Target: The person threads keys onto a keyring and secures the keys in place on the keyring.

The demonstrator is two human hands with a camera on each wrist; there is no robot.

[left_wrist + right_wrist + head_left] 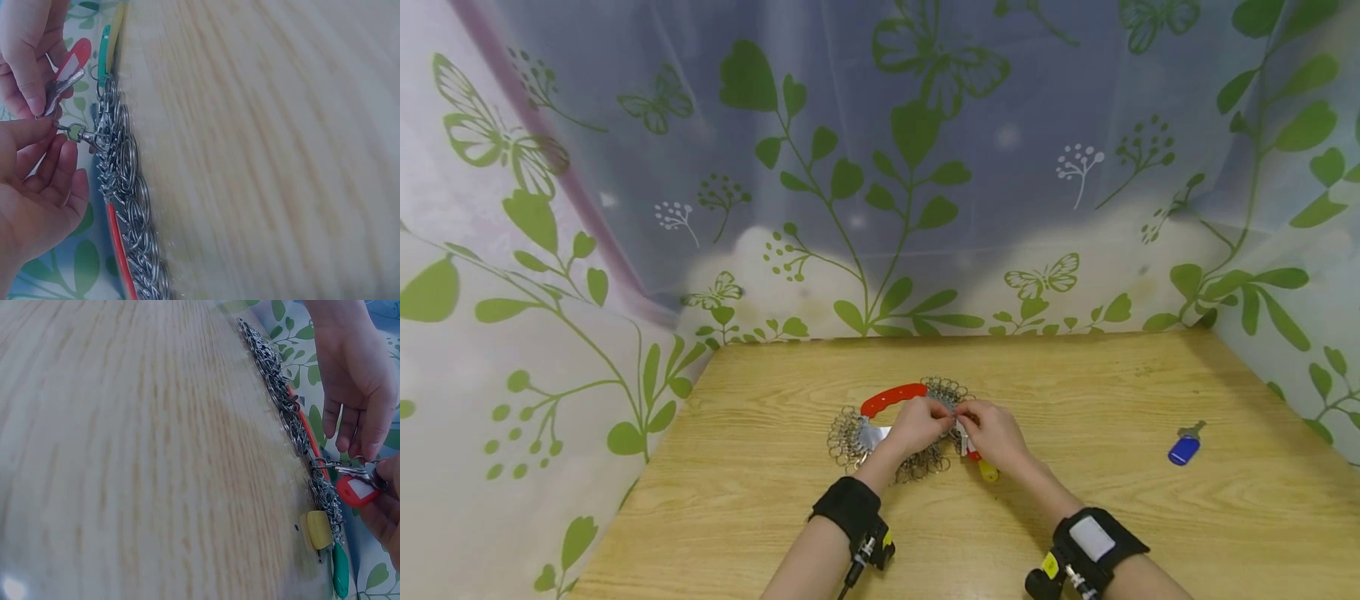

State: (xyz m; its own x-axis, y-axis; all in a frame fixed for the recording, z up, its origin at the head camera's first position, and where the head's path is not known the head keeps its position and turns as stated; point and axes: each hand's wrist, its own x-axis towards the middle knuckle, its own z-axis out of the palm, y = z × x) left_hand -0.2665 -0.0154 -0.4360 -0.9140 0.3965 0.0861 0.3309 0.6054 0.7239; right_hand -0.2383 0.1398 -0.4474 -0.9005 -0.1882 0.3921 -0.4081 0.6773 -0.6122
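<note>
A large key holder with a red handle (893, 400), a metal plate and many small rings lies on the table. Over its right part, my left hand (917, 427) pinches a small metal ring joined to a swivel clasp (78, 132). Fingertip to fingertip with it, my right hand (994, 429) pinches a metal key (65, 87) with a red tag (357, 490) by the same ring. The fingers partly hide how key and ring join. Below the right hand, a yellow tag (988, 471) and a green tag (340, 570) hang from the holder's end.
To the right on the wooden table (1075, 375) lies a key with a blue tag (1183, 450). A curtain (1000, 208) with green leaf and butterfly prints stands behind the table and along its sides.
</note>
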